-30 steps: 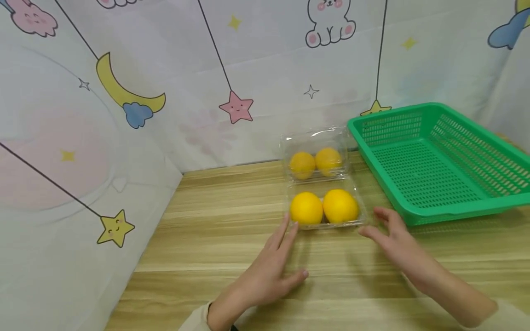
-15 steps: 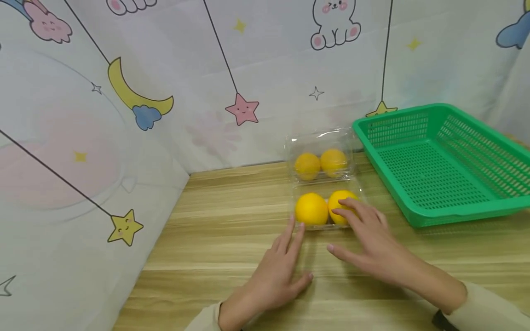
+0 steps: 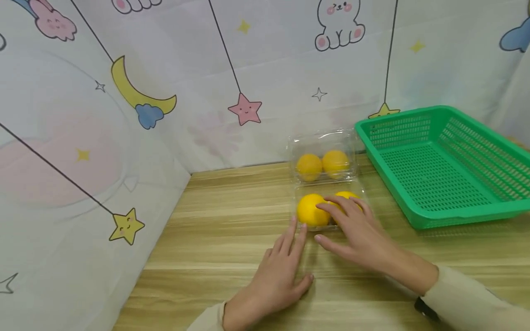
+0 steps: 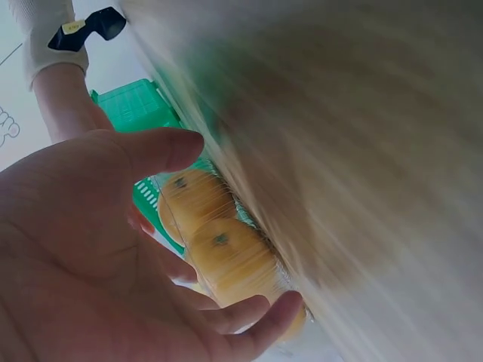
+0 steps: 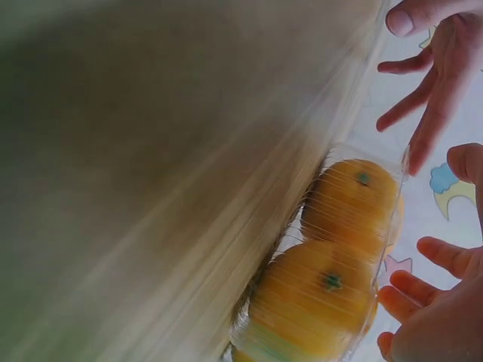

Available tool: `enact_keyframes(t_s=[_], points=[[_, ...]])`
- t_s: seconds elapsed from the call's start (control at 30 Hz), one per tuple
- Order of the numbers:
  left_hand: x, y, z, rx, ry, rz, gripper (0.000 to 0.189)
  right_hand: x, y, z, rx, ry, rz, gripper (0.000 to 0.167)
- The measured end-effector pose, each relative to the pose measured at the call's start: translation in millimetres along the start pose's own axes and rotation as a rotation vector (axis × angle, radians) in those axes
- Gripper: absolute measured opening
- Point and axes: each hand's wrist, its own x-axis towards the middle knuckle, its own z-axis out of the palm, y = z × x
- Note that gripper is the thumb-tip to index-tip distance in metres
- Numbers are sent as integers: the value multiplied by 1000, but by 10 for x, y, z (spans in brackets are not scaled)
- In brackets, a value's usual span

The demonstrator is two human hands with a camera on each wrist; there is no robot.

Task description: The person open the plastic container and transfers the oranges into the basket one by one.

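Observation:
A clear plastic clamshell box (image 3: 320,142) stands with its lid raised at the back. In its front row are a left orange (image 3: 312,210) and a right orange (image 3: 348,196); two more orange rounds (image 3: 308,166) show behind, through the plastic. My right hand (image 3: 366,236) spreads over the right orange and partly hides it, fingertips reaching toward the left one. In the right wrist view its fingers (image 5: 445,256) are apart, above the box. My left hand (image 3: 275,276) lies extended in front, fingertips right at the box's front left corner.
A green plastic basket (image 3: 468,214) with perforated sides sits to the right, close beside the box. Behind the wooden table (image 3: 215,239) hangs a white cloth (image 3: 277,64) printed with stars and animals, and it continues along the left side.
My right hand has moved left from beside the box to over the front right orange. My left hand stays at the box's front left corner. The head view has shifted slightly.

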Motion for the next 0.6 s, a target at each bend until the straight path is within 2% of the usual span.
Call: enact_keyframes(t_s=[0.27, 0.47, 0.6], points=[[-38, 10, 10, 78, 0, -15, 100, 143, 4, 125, -23, 25, -59, 50], [-7, 24, 34, 62, -2, -18, 103, 242, 9, 141, -43, 31, -42, 41], [3, 36, 50, 53, -1, -20, 103, 294, 22, 152, -58, 44, -71, 35]])
